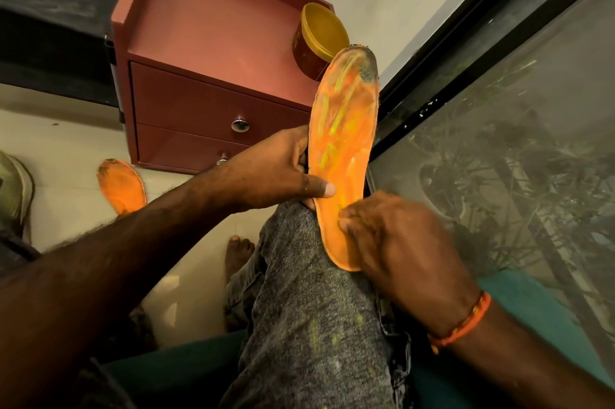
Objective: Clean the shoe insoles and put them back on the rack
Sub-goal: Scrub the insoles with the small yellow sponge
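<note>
**Thin orange insole braced on the knee, held at its edge**

Taking the red cabinet (pixel 213 75) as the landmark and going left to right: a second orange insole (pixel 121 185) lies on the pale floor below and to the left of the cabinet, near a shoe (pixel 15 189) at the frame's edge. It is not in either hand.

The left hand (pixel 273 169) sits in front of the cabinet's lower drawers. Its thumb lies flat across the face of the held insole (pixel 342 149) and its fingers curl behind the left edge, so it pinches the piece at mid-length.

That insole stands nearly upright just right of the cabinet, its dirty dark toe in front of a gold-lidded tin (pixel 319 39) on the cabinet top, its heel resting on the person's knee (pixel 299 242).

Further right, the right hand (pixel 399 242) has its fingers bunched against the lower face near the heel, seemingly picking or rubbing; whether it holds anything small I cannot tell.

The insole looks light, thin and flexible, likely to bend under rubbing. Gripping the rim at mid-length with the knee backing the heel seems sound; the frayed toe looks fragile and best left unpulled.
</note>
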